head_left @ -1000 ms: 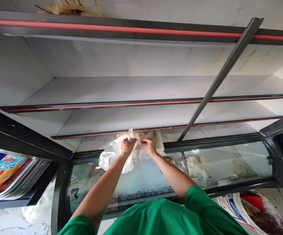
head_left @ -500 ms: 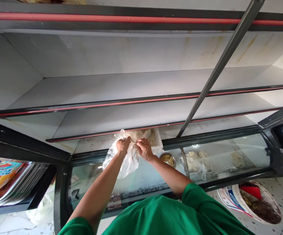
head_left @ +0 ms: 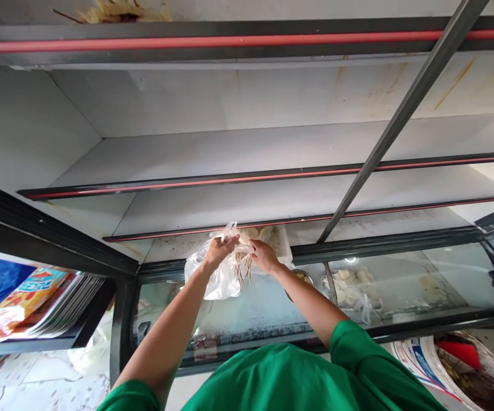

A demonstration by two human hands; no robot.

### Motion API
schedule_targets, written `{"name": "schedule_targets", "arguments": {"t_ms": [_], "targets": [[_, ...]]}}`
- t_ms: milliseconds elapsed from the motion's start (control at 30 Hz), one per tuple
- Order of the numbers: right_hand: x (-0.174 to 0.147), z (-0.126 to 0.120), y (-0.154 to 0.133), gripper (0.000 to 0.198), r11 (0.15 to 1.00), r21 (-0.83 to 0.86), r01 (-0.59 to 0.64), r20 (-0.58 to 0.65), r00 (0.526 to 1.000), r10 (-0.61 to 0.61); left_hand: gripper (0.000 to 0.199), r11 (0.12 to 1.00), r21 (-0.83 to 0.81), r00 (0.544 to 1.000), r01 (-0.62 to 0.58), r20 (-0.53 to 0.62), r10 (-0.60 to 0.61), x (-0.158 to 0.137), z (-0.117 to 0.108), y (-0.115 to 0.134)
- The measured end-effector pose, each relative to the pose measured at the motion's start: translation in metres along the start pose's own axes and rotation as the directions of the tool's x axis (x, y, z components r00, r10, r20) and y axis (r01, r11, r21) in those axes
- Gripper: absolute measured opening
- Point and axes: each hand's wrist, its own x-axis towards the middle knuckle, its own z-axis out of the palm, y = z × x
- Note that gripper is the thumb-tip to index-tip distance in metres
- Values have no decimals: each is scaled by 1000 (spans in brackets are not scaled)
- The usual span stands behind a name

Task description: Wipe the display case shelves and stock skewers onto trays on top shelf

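Both of my hands grip a clear plastic bag [head_left: 219, 281] over the front glass of the display case. My left hand [head_left: 220, 251] pinches the bag's upper part on the left. At its right edge, my right hand [head_left: 264, 256] has its fingers closed on the plastic. Several thin brown sticks [head_left: 241, 268] hang down between the hands; what they are attached to is hidden by the bag. Just behind stands a white tray [head_left: 284, 246] with pale food in it. A round metal bowl [head_left: 304, 277] of yellowish food is partly covered by my right forearm.
Shelves with red-edged rails [head_left: 230, 181] rise in front of me, crossed by a slanted dark post [head_left: 401, 117]. Bagged pale food [head_left: 353, 285] lies under the glass at right. A white bucket [head_left: 426, 365] stands on the floor, and colourful packets [head_left: 28, 297] are at left.
The view has shifted a little to the left. The hands have drawn the bag's top up and stretched it between them, and the metal bowl is now more hidden by the right forearm.
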Motion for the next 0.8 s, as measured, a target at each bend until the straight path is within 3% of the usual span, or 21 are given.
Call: {"name": "schedule_targets", "arguments": {"t_ms": [167,233,333,400,467,567,633,733,800], "targets": [[8,-18,8,21,993,-119,21,-33,999,-25,44,997,-20,991,-78,-111,75,-2,-29,-5],[7,-21,11,6,998,-65,-5,-57,998,2,49,985,133,965,-108,-223,136,-10,-36,-13],[3,-18,12,18,981,169,-95,-64,992,107,45,914,395,918,-91,-322,231,-24,-27,-31],[1,-12,8,24,954,267,-136,-25,989,148,33,895,430,935,-120,-254,248,-28,-8,-44],[0,-6,1,23,960,262,-100,-12,994,107,25,885,439,956,-155,-158,246,-26,13,-54],[-2,-3,-7,13,988,145,60,-22,998,-57,22,898,415,972,-145,-109,207,-16,34,-60],[-3,-8,-6,9,998,25,63,-37,997,-62,25,924,365,978,-115,-120,169,-9,32,-58],[-7,-24,10,14,985,-17,-173,-195,967,167,29,973,225,985,-43,-156,80,-2,6,-51],[-10,-38,27,16,923,156,-352,-320,866,384,34,995,94,972,18,-237,4,1,-20,-47]]}}
